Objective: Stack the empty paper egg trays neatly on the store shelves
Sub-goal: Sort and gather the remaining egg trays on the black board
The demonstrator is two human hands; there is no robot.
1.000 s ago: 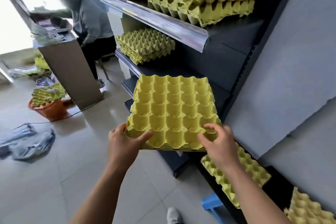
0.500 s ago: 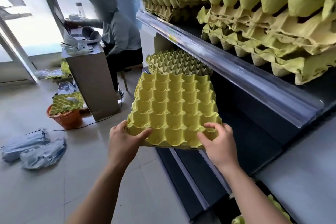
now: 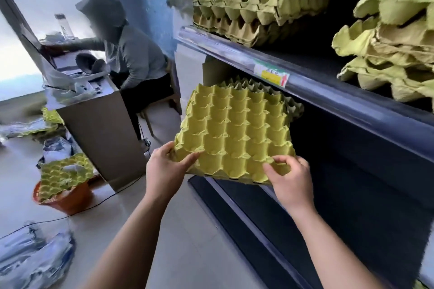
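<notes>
Evidently light, fairly stiff yet easily crushed: yellow moulded-paper egg tray held just before the olive paper tray stack on the dark store shelf, left grip and right grip each clamped on a near corner, best kept at the rim.

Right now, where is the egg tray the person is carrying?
Centre of the head view: the yellow egg tray is held at its near edge by the left hand and right hand, in front of the tray stack beneath the shelf rail.
</notes>
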